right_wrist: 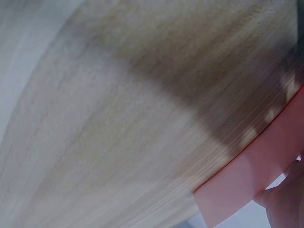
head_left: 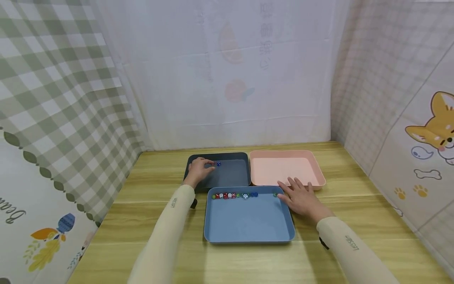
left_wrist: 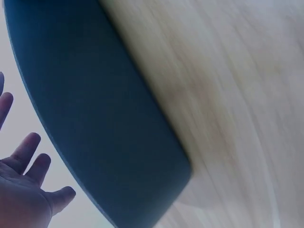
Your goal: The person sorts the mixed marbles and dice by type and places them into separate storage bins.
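My left hand (head_left: 200,170) reaches over the left rim of the dark tray (head_left: 227,179), thumb and index finger apart. Just off the index fingertip lies a small red piece (head_left: 213,163), with a blue die (head_left: 218,163) beside it. In the left wrist view the fingers (left_wrist: 29,148) are spread beyond the tray's dark wall. My right hand (head_left: 299,197) lies with spread fingers across the near rim of the pink tray (head_left: 283,167) and the back right corner of the blue tray (head_left: 248,223). Its thumb is right at a green marble (head_left: 275,195).
Along the blue tray's back wall runs a row of red dice (head_left: 225,196), white dice (head_left: 229,195), green marbles (head_left: 238,195), a pale striped marble (head_left: 245,196) and blue marbles (head_left: 253,194). The three trays stand close together on a wood-grain table (head_left: 170,165), with hanging cloths on three sides.
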Motion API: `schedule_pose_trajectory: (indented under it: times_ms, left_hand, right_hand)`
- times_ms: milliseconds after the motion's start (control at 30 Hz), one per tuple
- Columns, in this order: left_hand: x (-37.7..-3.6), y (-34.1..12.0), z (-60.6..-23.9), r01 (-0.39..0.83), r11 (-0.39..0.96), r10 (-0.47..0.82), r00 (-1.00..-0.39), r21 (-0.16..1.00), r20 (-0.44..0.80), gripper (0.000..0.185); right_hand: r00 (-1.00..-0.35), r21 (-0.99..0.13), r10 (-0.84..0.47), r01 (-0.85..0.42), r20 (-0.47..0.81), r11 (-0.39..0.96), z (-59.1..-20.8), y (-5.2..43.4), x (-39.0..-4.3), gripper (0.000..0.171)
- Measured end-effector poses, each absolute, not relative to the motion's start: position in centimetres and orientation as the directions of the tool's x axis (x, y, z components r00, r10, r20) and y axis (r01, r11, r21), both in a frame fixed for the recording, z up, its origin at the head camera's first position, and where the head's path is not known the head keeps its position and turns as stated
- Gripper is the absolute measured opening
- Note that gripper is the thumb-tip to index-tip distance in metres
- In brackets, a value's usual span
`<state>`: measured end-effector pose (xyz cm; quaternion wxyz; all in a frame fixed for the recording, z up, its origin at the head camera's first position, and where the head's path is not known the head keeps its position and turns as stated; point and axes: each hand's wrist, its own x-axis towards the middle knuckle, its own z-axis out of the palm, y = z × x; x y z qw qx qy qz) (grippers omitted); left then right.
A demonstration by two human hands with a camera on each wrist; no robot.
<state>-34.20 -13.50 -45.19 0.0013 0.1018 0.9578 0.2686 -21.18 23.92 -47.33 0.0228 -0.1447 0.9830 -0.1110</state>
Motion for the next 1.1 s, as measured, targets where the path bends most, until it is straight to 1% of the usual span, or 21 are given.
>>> schedule_pose_trajectory:
  times_ms: [167,367,667,833,1100]
  left_hand:
    - [-33.8,-14.1,-45.0,0.239,0.827,0.244,-0.968,0.509,0.059,0.037]
    - [-33.2,-14.9,-45.2,0.281,0.827,0.304,-0.952,0.486,0.033,0.043]
    - [-31.5,-15.7,-45.2,0.355,0.79,0.4,-0.916,0.499,0.018,0.05]
    - [-30.7,-16.1,-45.2,0.384,0.779,0.428,-0.904,0.496,0.028,0.051]
    - [-29.7,-16.7,-45.7,0.374,0.779,0.413,-0.91,0.502,0.038,0.053]
  right_hand:
    - [-0.959,-0.221,-0.284,-0.273,-0.015,0.936,-47.5,24.1,-21.2,0.065]
    - [-0.959,-0.227,-0.283,-0.272,-0.017,0.935,-47.5,24.1,-21.4,0.067]
    - [-0.956,-0.225,-0.292,-0.284,-0.004,0.932,-47.5,23.9,-21.2,0.066]
    - [-0.954,-0.224,-0.3,-0.296,0.017,0.929,-47.3,23.9,-21.1,0.064]
    - [-0.954,-0.225,-0.301,-0.296,0.015,0.928,-47.4,24.0,-21.1,0.063]
